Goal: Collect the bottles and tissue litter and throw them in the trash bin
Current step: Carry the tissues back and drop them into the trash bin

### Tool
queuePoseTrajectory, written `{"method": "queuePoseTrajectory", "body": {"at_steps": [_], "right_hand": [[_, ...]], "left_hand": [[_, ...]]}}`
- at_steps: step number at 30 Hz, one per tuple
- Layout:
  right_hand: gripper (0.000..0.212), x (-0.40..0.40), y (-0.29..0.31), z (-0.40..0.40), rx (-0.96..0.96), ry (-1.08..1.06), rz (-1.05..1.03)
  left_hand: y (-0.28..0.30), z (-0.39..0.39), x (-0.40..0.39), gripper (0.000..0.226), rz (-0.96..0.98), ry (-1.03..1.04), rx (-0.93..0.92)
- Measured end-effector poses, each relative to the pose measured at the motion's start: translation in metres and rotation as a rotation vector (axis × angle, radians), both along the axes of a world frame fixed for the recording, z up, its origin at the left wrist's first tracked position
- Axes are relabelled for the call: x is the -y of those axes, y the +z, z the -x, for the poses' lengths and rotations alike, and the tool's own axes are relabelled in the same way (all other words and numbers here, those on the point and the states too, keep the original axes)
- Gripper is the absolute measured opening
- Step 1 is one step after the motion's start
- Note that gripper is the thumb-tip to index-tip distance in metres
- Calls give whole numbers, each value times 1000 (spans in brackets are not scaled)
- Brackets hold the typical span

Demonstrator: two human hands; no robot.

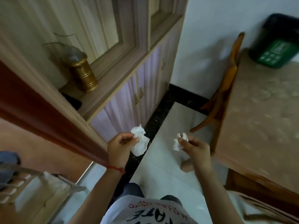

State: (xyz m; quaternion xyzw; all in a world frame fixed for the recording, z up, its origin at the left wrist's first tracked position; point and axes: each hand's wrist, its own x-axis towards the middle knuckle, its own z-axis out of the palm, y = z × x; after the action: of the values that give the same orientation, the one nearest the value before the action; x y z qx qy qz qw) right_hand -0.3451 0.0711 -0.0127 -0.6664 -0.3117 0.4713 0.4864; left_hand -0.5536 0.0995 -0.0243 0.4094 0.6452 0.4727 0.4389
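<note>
My left hand [119,149] pinches a large crumpled white tissue [140,143] between thumb and fingers, held over the floor near the cabinet. A smaller crumpled white tissue [178,142] is gripped in my right hand [196,149], a little to the right at about the same height. A green trash bin [276,44] with a dark liner stands at the far upper right, on the far end of the table. No bottles are in view.
A table with a beige patterned cloth [262,120] fills the right side, a wooden chair [223,94] pushed against it. A cabinet with lilac doors [129,101] runs along the left, a gold jar [83,73] on its ledge. White floor tiles [169,175] lie between.
</note>
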Motion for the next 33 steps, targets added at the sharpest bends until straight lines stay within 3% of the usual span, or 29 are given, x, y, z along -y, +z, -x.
{"method": "queuePoseTrajectory", "body": {"at_steps": [9, 14, 33], "right_hand": [[5, -5, -2, -26, 16, -297, 49], [11, -35, -4, -42, 14, -346, 71], [6, -289, 18, -185, 34, -360, -24]], "left_hand": [[-4, -42, -63, 25, 23, -248, 62], [-8, -65, -107, 27, 38, -292, 80], [19, -216, -364, 25, -29, -309, 112]]}}
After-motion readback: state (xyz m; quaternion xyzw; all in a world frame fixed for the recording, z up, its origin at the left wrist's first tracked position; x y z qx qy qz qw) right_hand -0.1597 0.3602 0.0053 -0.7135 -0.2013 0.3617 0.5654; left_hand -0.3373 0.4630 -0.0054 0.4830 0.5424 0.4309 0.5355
